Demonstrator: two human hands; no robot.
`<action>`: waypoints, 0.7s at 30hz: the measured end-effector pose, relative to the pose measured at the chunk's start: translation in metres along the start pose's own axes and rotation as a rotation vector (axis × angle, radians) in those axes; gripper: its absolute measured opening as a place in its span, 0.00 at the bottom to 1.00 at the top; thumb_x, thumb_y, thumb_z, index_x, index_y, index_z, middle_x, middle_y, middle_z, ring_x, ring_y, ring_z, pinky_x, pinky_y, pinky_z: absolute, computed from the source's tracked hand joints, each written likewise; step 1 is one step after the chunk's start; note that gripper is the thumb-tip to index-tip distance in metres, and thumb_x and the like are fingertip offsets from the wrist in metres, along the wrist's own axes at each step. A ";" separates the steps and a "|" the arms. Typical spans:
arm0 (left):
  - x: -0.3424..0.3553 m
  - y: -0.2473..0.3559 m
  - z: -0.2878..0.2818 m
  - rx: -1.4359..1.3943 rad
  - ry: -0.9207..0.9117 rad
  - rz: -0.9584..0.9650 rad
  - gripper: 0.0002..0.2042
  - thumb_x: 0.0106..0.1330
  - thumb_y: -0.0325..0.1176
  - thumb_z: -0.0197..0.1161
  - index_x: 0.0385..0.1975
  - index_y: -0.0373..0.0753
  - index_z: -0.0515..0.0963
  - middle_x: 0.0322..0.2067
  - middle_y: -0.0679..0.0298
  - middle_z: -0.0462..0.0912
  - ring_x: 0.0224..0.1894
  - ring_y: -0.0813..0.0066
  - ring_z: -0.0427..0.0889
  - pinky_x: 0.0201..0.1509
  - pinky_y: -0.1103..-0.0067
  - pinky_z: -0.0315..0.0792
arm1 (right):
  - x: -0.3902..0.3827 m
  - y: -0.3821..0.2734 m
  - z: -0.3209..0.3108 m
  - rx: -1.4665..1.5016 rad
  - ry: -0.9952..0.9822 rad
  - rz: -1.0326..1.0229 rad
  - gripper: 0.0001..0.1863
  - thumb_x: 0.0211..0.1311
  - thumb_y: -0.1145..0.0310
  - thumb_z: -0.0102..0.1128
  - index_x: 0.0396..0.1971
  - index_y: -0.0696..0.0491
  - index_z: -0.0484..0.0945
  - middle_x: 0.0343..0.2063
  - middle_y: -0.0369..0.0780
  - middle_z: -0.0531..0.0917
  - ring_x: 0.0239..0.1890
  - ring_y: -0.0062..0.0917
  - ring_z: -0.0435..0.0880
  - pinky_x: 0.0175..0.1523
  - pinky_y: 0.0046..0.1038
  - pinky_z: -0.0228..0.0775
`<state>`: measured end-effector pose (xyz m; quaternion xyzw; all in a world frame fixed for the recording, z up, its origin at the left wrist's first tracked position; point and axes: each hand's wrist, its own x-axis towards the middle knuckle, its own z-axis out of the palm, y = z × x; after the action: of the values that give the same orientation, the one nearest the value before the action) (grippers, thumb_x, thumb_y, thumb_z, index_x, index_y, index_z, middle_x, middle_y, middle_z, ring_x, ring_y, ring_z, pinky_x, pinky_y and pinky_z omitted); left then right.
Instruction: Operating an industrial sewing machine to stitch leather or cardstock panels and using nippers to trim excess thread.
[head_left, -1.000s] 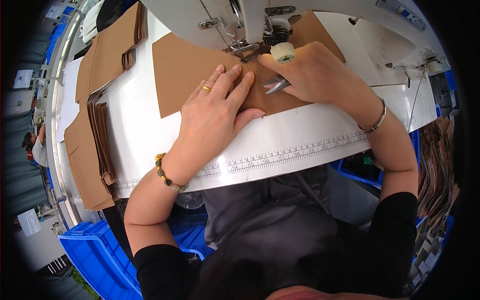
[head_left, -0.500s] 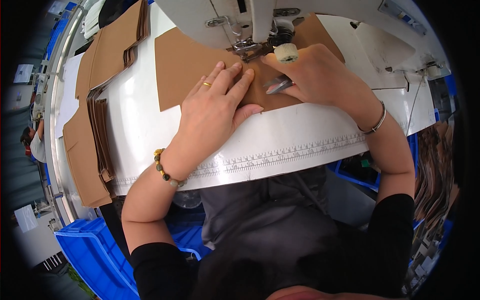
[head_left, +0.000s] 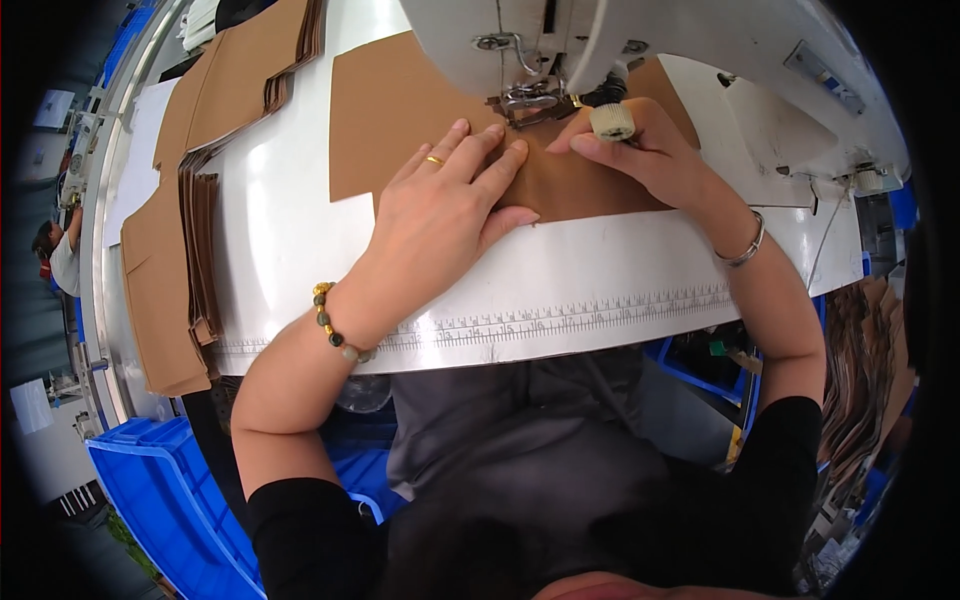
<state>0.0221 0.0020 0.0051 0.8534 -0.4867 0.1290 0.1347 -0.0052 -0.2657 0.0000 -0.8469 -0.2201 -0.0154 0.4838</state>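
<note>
a white sewing table [head_left: 290, 270] spans the middle of the frame, stacked brown panels [head_left: 152, 300] at its left. at upper centre, a flat brown panel [head_left: 375, 110] lies under the sewing machine [head_left: 455, 50]. the left hand [head_left: 440, 205] rests flat on it, grasping nothing; the right hand [head_left: 660, 160] curls its fingers there, and i can't tell whether they grip anything.

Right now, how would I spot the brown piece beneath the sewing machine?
Find the white sewing machine. On the white table beneath it lies the brown piece. Unlike the thick brown stack farther left, it has the left hand spread on it.
</note>
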 end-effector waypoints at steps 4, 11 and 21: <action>-0.002 -0.002 0.002 0.016 0.018 -0.001 0.28 0.65 0.52 0.66 0.61 0.43 0.79 0.59 0.58 0.79 0.64 0.51 0.76 0.63 0.65 0.74 | -0.004 -0.012 -0.011 0.408 0.029 0.181 0.18 0.72 0.59 0.61 0.44 0.60 0.83 0.23 0.32 0.82 0.21 0.11 0.71 0.25 0.18 0.61; -0.026 0.003 -0.008 0.038 -0.036 -0.036 0.28 0.64 0.52 0.66 0.62 0.45 0.78 0.60 0.57 0.79 0.64 0.51 0.76 0.64 0.63 0.73 | -0.007 0.000 -0.016 0.521 0.048 0.204 0.16 0.72 0.59 0.61 0.32 0.59 0.81 0.17 0.29 0.77 0.18 0.09 0.66 0.23 0.16 0.57; -0.126 0.036 -0.084 -0.178 -0.266 -0.284 0.32 0.55 0.50 0.73 0.60 0.46 0.79 0.62 0.60 0.78 0.68 0.51 0.72 0.69 0.55 0.68 | -0.004 -0.080 -0.003 -0.513 -0.194 0.021 0.15 0.62 0.61 0.68 0.29 0.56 0.74 0.20 0.44 0.79 0.24 0.37 0.79 0.33 0.32 0.68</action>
<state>-0.0782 0.1144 0.0428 0.9077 -0.3845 -0.0487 0.1608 -0.0395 -0.2342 0.0658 -0.9415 -0.2454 0.0155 0.2303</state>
